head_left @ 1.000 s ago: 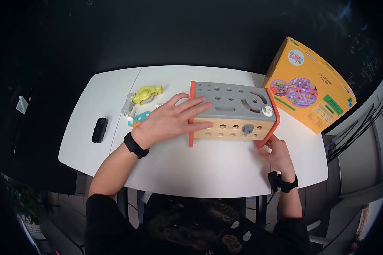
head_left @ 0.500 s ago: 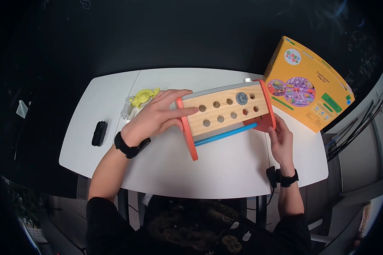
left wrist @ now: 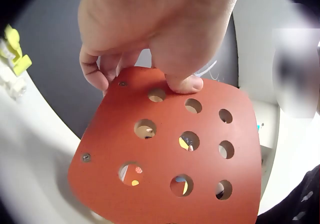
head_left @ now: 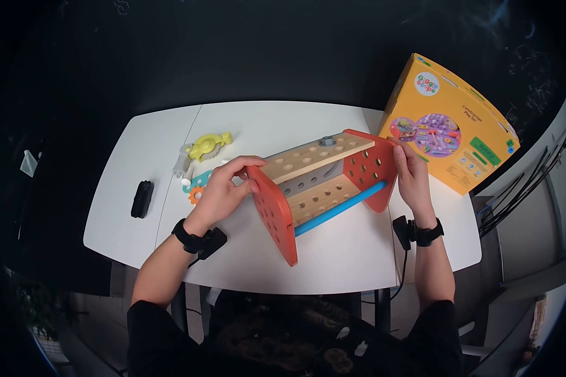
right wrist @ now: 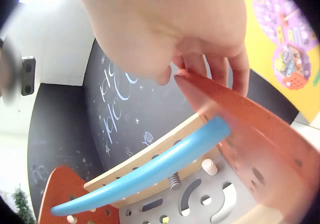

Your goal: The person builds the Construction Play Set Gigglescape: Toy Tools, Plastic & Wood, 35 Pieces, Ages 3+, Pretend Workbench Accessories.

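Left hand: thumb on the outer face of one red end panel, fingers curled over its upper edge, a pinch hold. Right hand: clasped the opposite red panel by its top corner, thumb and fingers on either side. Wooden toy frame was suspended between both, tilted, above the middle of the white bench; contact with the surface could not be told. Blue rod spanned the panels; grey bolt sat in the upper slat. Lime-green toy saw and orange gear lay beyond the left hand; yellow box stood near the right.
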{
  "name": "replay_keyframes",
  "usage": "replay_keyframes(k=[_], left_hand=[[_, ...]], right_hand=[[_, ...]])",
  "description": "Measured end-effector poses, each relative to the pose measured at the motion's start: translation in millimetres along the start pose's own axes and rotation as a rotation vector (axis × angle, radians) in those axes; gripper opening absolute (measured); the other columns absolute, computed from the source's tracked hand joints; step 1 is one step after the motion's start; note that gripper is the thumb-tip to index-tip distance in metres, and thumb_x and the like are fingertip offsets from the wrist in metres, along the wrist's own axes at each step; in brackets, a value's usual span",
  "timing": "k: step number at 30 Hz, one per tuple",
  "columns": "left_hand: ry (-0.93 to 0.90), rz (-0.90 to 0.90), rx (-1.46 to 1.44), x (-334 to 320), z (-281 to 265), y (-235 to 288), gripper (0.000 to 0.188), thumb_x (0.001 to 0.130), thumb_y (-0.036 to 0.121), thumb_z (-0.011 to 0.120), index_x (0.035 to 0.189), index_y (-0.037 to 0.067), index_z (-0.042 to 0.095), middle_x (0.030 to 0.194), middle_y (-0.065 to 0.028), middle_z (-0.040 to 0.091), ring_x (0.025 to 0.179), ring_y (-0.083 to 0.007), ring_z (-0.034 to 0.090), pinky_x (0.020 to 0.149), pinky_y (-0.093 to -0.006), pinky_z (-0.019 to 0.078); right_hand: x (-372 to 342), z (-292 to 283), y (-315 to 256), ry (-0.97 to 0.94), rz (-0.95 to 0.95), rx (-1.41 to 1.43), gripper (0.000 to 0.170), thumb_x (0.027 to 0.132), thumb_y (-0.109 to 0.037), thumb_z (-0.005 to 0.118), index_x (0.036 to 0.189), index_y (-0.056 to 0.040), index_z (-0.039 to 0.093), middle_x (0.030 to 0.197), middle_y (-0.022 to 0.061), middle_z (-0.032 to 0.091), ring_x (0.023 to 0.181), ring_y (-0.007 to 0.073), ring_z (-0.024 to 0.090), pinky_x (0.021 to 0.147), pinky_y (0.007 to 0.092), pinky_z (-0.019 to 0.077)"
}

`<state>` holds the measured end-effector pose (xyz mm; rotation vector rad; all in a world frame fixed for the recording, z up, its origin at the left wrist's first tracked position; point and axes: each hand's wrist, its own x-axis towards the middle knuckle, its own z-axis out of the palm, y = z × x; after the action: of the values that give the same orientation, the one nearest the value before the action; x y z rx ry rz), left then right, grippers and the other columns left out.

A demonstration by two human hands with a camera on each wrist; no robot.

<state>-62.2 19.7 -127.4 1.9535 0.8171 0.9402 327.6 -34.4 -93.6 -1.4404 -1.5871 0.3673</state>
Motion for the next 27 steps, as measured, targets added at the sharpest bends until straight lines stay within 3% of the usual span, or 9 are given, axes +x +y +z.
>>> replay_keyframes(k=[4, 6, 10, 12, 16, 22, 25, 27], left_hand=[[0.026, -0.021, -0.042, -7, 5, -15, 0.035, 0.096, 0.006, 0.068, 0.130, 0.004, 0.061, 0.122, -0.0051, 0.064, 0.107, -0.0132, 0.061, 0.100, -0.0301, 0.0476], [0.031, -0.110, -0.199, -10, 5, -19, 0.034, 0.099, 0.007, 0.067, 0.131, 0.004, 0.059, 0.119, -0.0038, 0.064, 0.106, -0.0101, 0.061, 0.100, -0.0287, 0.0472], [0.029, -0.147, -0.274, -13, 8, -22, 0.031, 0.101, 0.005, 0.064, 0.131, 0.004, 0.058, 0.118, -0.0031, 0.064, 0.105, -0.0098, 0.060, 0.100, -0.0284, 0.0469], [0.053, -0.172, -0.325, -16, 14, -28, 0.023, 0.103, 0.006, 0.062, 0.125, 0.002, 0.056, 0.119, -0.0060, 0.066, 0.108, -0.0116, 0.063, 0.100, -0.0303, 0.0489], [0.002, -0.229, -0.399, -21, 17, -38, 0.019, 0.105, 0.011, 0.060, 0.121, 0.001, 0.057, 0.119, -0.0062, 0.067, 0.110, -0.0114, 0.062, 0.100, -0.0292, 0.0487], [0.005, -0.242, -0.307, -31, 22, -32, 0.020, 0.105, 0.016, 0.063, 0.116, 0.000, 0.060, 0.108, -0.0054, 0.071, 0.102, -0.0113, 0.065, 0.097, -0.0289, 0.0502], [0.030, -0.215, -0.158, -37, 22, -25, 0.021, 0.101, 0.019, 0.068, 0.108, 0.000, 0.067, 0.098, -0.0041, 0.073, 0.089, -0.0110, 0.066, 0.085, -0.0281, 0.0525], [-0.012, -0.222, 0.121, -40, 20, -16, 0.021, 0.096, 0.022, 0.074, 0.102, 0.002, 0.073, 0.090, -0.0053, 0.074, 0.077, -0.0134, 0.065, 0.073, -0.0285, 0.0511]], right_hand=[[3, 10, -4, -0.015, -0.023, 0.152, 0.044, 0.110, -0.029, 0.050, 0.139, 0.0039, 0.056, 0.113, 0.0110, 0.071, 0.103, 0.0155, 0.064, 0.093, 0.0289, 0.0491], [1, 12, -9, -0.081, 0.016, 0.340, 0.044, 0.110, -0.024, 0.052, 0.144, 0.0025, 0.051, 0.121, 0.0103, 0.068, 0.112, 0.0153, 0.062, 0.098, 0.0291, 0.0472], [3, 11, 8, -0.103, 0.054, 0.376, 0.043, 0.109, -0.020, 0.052, 0.146, 0.0016, 0.049, 0.122, 0.0112, 0.068, 0.114, 0.0143, 0.061, 0.099, 0.0295, 0.0468], [6, 10, 19, -0.233, 0.170, 0.297, 0.041, 0.109, -0.019, 0.051, 0.145, 0.0009, 0.051, 0.123, 0.0117, 0.068, 0.115, 0.0148, 0.061, 0.101, 0.0304, 0.0464], [10, 19, 21, -0.177, 0.128, 0.237, 0.039, 0.109, -0.019, 0.051, 0.144, -0.0002, 0.053, 0.122, 0.0109, 0.068, 0.113, 0.0153, 0.062, 0.102, 0.0308, 0.0460], [34, 27, 23, -0.144, 0.010, 0.110, 0.039, 0.109, -0.022, 0.051, 0.145, -0.0046, 0.054, 0.118, 0.0107, 0.070, 0.108, 0.0179, 0.064, 0.099, 0.0332, 0.0485], [49, 32, 27, -0.185, 0.019, 0.039, 0.039, 0.108, -0.022, 0.053, 0.143, -0.0066, 0.056, 0.115, 0.0142, 0.072, 0.103, 0.0226, 0.068, 0.094, 0.0351, 0.0516], [59, 38, 30, -0.172, -0.114, -0.022, 0.037, 0.106, -0.020, 0.055, 0.140, -0.0077, 0.060, 0.110, 0.0167, 0.073, 0.096, 0.0270, 0.071, 0.088, 0.0372, 0.0535]])
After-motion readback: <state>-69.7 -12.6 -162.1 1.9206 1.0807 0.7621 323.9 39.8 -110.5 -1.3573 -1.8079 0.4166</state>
